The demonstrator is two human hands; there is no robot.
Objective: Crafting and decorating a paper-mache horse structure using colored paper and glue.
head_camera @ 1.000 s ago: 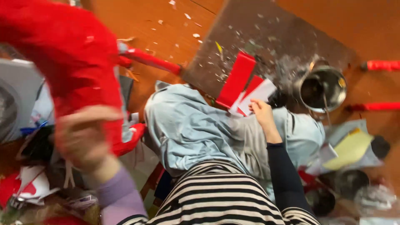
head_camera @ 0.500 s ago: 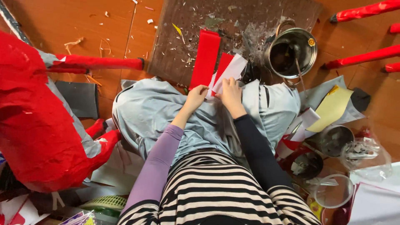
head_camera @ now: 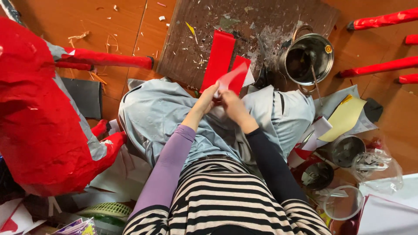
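Observation:
My left hand (head_camera: pixel 204 99) and my right hand (head_camera: pixel 230 104) meet over my lap, both pinching a small sheet of paper (head_camera: pixel 233 77) that is white on one side and red on the other. The sheet stands tilted up between the fingertips. Beyond it a long red paper strip (head_camera: pixel 219 58) lies on a dark, scrap-littered board (head_camera: pixel 209 26). My lap is covered by a light blue cloth (head_camera: pixel 156 117).
A big red paper-covered figure (head_camera: pixel 39 126) fills the left. A metal pot (head_camera: pixel 307 58) with a stick stands on the board's right. Red-wrapped sticks (head_camera: pixel 383 21) lie at right. Yellow paper (head_camera: pixel 346 117), small tins (head_camera: pixel 347 150) and a plastic bag (head_camera: pixel 376 167) sit at right.
The left hand let go of the red figure and came to the paper. Both hands now hold the sheet together, raised and turned slightly.

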